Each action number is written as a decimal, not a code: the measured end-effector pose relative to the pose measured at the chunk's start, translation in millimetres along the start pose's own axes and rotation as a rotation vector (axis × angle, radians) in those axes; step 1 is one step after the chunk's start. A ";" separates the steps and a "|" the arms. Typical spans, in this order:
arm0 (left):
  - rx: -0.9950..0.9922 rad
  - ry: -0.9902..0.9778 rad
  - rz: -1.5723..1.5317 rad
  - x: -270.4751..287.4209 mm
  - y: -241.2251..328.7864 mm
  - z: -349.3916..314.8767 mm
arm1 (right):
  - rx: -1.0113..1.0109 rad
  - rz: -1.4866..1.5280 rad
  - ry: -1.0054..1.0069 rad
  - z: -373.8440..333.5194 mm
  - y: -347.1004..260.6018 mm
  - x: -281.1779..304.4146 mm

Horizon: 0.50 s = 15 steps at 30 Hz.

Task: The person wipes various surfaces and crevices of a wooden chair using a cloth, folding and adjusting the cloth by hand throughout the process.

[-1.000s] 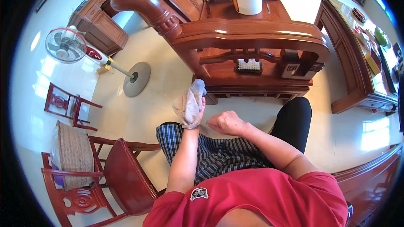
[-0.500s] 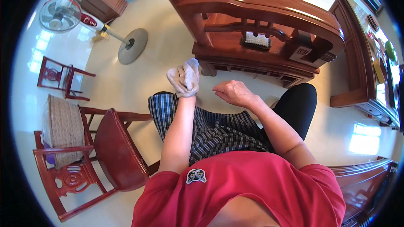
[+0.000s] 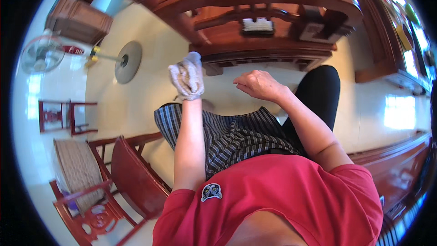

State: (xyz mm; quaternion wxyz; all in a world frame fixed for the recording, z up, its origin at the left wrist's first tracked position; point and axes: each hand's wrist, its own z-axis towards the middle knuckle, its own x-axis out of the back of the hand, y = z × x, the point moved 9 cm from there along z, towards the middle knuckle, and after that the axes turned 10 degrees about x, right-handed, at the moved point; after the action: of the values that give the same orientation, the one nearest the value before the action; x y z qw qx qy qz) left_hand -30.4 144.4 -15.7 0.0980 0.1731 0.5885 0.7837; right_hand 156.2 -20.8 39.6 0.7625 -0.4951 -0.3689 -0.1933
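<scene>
A pale knitted glove or similar cloth cover, bunched and creased, is over my left hand point(image 3: 187, 77), with a greyish tip at its top. The fingers inside are hidden. My left arm reaches forward, and the covered hand is near the lower left corner of a carved reddish-brown wooden armchair point(image 3: 255, 54). To its right, my bare right hand point(image 3: 259, 84) hangs over the floor with its fingers curled together; nothing shows in them. The two hands are apart. On the armchair's seat, behind the armrest, lies a brush-like block point(image 3: 257, 26) with a dark body and a white top.
At left stand a floor fan point(image 3: 128, 62), a small wooden chair point(image 3: 68, 117), and a larger red wooden chair point(image 3: 136, 177) beside a woven basket point(image 3: 79, 168). A wooden cabinet point(image 3: 368, 27) with things on top is at right. Behind me on the right is a wooden bench point(image 3: 396, 164).
The view has tilted and shifted, so the armchair sits higher and the fan farther left. Both hands appear slightly higher in the picture; the left one remains covered.
</scene>
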 end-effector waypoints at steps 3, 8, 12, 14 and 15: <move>0.182 -0.123 -1.033 -34.2 22.6 28.0 | -0.032 0.005 0.052 -14.1 7.5 15.5; 0.560 0.269 -0.750 -39.7 20.0 81.4 | -0.053 0.025 0.140 -21.9 9.0 25.0; 0.811 0.729 -0.637 -47.7 6.7 80.7 | -0.080 0.010 0.080 -21.7 10.5 19.3; 0.664 1.113 -0.427 -8.7 -10.4 76.8 | -0.074 -0.018 0.055 -19.7 11.5 16.3; 0.573 1.295 -0.315 3.1 -13.1 67.9 | -0.085 -0.014 0.067 -19.6 12.6 17.3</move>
State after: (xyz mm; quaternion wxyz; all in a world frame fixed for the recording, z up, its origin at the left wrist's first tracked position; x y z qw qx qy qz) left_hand -7.7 209.6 -10.9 -0.2076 -0.3937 0.7286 0.5206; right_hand 183.0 -31.6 40.3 0.7512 -0.5180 -0.3381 -0.2304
